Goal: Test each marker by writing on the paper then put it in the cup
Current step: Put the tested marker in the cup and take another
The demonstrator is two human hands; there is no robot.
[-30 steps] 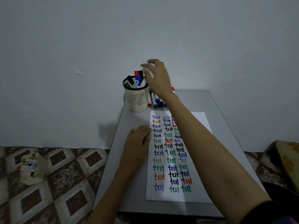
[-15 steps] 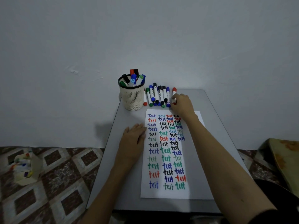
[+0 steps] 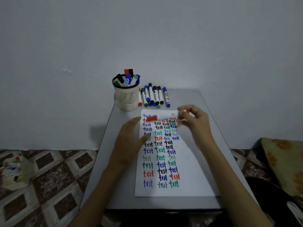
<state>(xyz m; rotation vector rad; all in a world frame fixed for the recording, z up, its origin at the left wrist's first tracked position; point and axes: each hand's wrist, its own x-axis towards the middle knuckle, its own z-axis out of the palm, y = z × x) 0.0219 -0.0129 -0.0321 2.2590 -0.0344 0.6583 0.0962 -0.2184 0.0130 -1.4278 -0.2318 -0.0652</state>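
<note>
The right hand (image 3: 195, 124) pinches the red marker (image 3: 165, 115) by its tail end, holding it level over the twelve-o'clock edge of the paper (image 3: 193, 174). Its cap (image 3: 151, 118) points toward nine. The left hand (image 3: 129, 141), fingers relaxed and empty, hangs beside the cap, though blur hides any contact. A hard uncapping tug could streak the paper or knock the cup (image 3: 126, 97) at eleven o'clock.
</note>
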